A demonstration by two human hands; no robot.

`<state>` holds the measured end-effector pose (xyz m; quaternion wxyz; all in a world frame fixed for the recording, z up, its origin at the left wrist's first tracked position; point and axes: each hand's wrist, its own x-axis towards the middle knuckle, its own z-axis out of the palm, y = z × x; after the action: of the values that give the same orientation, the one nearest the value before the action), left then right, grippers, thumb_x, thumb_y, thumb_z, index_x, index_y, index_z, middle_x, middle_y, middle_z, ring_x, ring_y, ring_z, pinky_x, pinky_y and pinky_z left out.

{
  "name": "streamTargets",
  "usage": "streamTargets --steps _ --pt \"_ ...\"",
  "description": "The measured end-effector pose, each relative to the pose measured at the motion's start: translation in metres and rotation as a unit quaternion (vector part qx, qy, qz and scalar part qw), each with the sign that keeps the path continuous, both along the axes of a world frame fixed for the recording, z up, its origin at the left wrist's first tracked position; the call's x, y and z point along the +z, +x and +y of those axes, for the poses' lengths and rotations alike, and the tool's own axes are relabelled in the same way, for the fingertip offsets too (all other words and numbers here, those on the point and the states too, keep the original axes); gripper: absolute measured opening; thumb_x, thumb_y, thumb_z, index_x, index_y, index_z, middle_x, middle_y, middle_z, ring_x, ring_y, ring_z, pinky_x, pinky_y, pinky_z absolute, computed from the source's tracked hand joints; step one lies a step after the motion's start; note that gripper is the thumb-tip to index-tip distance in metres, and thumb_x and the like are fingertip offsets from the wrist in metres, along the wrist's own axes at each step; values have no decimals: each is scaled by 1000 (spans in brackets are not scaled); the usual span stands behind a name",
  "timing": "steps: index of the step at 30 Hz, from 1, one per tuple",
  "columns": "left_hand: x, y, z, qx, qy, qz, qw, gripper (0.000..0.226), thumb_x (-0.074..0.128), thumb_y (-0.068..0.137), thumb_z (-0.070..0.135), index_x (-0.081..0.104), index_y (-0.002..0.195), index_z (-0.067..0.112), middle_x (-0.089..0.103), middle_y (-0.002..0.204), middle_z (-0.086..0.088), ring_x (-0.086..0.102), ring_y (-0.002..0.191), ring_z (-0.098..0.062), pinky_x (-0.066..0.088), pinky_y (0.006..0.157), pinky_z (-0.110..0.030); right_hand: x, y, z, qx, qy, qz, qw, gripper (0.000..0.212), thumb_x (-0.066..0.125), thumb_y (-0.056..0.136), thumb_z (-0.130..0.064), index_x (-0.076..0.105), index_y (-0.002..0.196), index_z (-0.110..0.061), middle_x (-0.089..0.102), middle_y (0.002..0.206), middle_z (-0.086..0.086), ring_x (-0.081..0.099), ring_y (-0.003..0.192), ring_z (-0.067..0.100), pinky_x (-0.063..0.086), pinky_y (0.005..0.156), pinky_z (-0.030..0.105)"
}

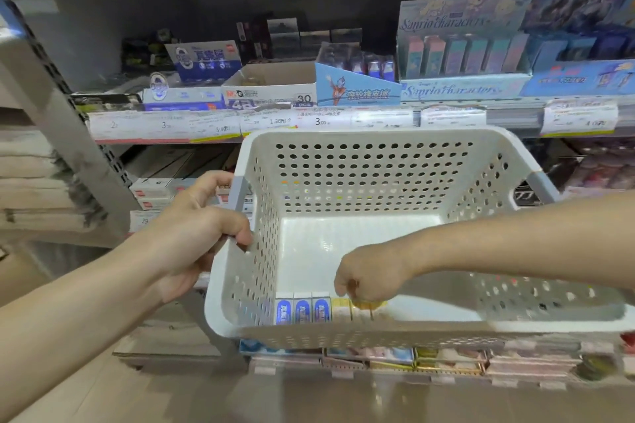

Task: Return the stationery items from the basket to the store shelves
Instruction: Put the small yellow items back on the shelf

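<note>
While right hand (369,280) hides yellow item (367,306), grasp unclear

Price tags (220,124) clipped in a row below the display boxes. Open cardboard box (271,84) between a blue-and-white carton (202,60) and a light blue cartoon-hero display (357,86). Pastel character display (460,45) further right. Grey slotted upright (68,120) on the left. Pale wood-look floor (171,398) below.

Price tags (323,120) blurred, illegible
</note>
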<state>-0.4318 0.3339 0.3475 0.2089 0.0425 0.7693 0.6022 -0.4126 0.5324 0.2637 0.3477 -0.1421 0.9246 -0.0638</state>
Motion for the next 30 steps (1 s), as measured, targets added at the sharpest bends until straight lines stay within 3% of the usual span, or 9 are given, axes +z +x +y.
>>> streamTargets --steps 3,5,7,11,17,22,27,30 --pt "-2 -6 -21 -3 -2 -3 1000 51 48 71 -21 57 96 22 58 74 -21 49 65 -29 37 68 -37 -4 -5 -23 -4 -17 -1 1000 38 43 88 3 54 125 4 63 114 11 54 94 25 40 74 26" --pt "-3 -11 -35 -6 -9 -8 1000 51 53 65 -18 58 94 24 58 76 -23 48 69 -32 37 70 -42 -7 -10 -37 -16 -27 -3 1000 30 49 89 -1 58 118 2 60 85 -1 50 84 19 41 67 26" --pt "-4 -13 -45 -16 -13 -14 1000 55 58 53 -12 59 94 25 58 78 -25 48 73 -35 36 73 -47 -10 -13 -48 -33 -34 -1 999 23 56 88 -6 61 110 0 51 73 -6 50 81 19 43 66 26" --pt "-2 -12 -61 -33 -14 -15 999 54 58 61 -14 58 98 25 60 83 -28 51 75 -37 39 75 -48 -19 -20 -62 -86 -66 -31 994 20 70 81 -12 65 98 -4 59 85 11 50 76 21 44 69 32" --pt "-1 -13 -74 -39 0 -27 999 54 58 57 -14 59 95 24 58 100 -41 55 75 -37 44 77 -47 -21 -27 -73 -117 -86 -58 988 18 75 77 -11 67 92 -7 59 85 12 50 75 21 42 70 32" --pt "-2 -22 -75 -28 3 -25 999 51 49 69 -20 58 97 22 61 80 -27 54 69 -33 45 68 -38 -17 -35 -71 -120 -90 -67 986 31 74 79 -11 66 106 0 58 87 11 50 69 18 44 64 25" --pt "1 -30 -70 -5 -9 -18 1000 54 57 61 -17 58 99 21 62 81 -25 55 71 -35 46 71 -43 -7 -49 -65 -133 -113 -89 981 32 76 77 -13 68 106 -2 57 86 12 48 77 20 41 65 25" --pt "2 -33 -68 -2 -8 -14 1000 52 53 67 -19 57 101 19 64 79 -23 57 71 -36 47 73 -45 0 -56 -62 -114 -110 -76 984 30 77 76 -12 69 103 -2 59 83 12 47 74 21 40 63 25"
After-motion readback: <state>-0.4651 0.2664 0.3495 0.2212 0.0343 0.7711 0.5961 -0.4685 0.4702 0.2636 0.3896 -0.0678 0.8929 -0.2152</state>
